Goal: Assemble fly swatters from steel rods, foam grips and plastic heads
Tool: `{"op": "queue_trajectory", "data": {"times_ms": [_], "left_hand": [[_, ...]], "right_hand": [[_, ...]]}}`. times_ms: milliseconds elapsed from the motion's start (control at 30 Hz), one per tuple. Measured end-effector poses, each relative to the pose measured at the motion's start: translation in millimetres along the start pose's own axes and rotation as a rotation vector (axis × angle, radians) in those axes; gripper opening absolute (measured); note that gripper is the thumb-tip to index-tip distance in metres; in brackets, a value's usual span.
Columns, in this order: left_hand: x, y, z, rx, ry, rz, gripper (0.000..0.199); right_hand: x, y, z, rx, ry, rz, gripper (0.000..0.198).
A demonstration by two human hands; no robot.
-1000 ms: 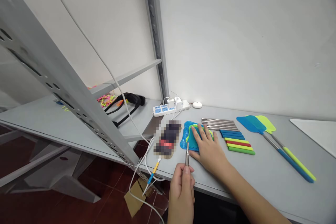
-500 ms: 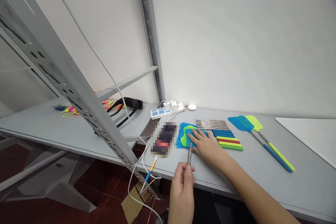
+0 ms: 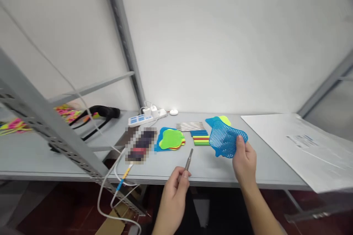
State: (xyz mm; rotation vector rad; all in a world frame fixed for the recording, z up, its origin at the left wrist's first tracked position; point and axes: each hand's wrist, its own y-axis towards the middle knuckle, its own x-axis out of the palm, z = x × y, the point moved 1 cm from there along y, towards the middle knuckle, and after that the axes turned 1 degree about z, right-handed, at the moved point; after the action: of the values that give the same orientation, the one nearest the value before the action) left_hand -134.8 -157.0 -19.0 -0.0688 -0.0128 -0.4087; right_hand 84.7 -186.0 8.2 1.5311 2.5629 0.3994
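Note:
My left hand (image 3: 174, 192) grips a thin metal rod (image 3: 189, 159) near the table's front edge, its tip pointing up and away. In my right hand (image 3: 244, 161) is a blue perforated fly swatter head (image 3: 224, 138), pinched at one end and raised over the table. The rod and this head are apart. A stack of green, blue and other coloured swatter heads (image 3: 171, 140) lies left of centre. Beside it are several metal rods (image 3: 189, 126) in a row and coloured handles (image 3: 201, 140). Blue and yellow swatters (image 3: 226, 119) show partly behind the held head.
A phone (image 3: 142, 145), blurred out, lies at the left with a white cable (image 3: 103, 194) hanging off the edge. Behind it stands a power strip (image 3: 147, 116). A grey shelf post (image 3: 49, 125) rises at the left. A large white sheet (image 3: 298, 147) covers the right side.
My right hand has lifted a blue swatter head off the stack and carried it right. The left hand still holds the rod. The view has turned to the right.

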Motion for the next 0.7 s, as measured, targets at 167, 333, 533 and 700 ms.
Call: {"op": "queue_trajectory", "data": {"times_ms": [167,333,533,700], "left_hand": [[22.9,-10.6,3.2,0.022,0.106,-0.193,0.038],[51.7,-26.6,-0.3,-0.011,0.195,-0.443,0.039],[68.8,-37.5,3.4,0.052,0.298,-0.51,0.038],[66.1,-42.2,13.8,0.065,0.368,-0.516,0.039]], "right_hand": [[-26.3,-7.3,-6.3,0.123,0.319,0.196,0.044],[-51.8,-22.4,-7.2,0.097,0.429,0.27,0.038],[-72.8,-33.4,-3.6,0.102,0.461,0.317,0.036],[-75.0,-37.8,-5.5,0.14,0.483,0.335,0.035]]}}
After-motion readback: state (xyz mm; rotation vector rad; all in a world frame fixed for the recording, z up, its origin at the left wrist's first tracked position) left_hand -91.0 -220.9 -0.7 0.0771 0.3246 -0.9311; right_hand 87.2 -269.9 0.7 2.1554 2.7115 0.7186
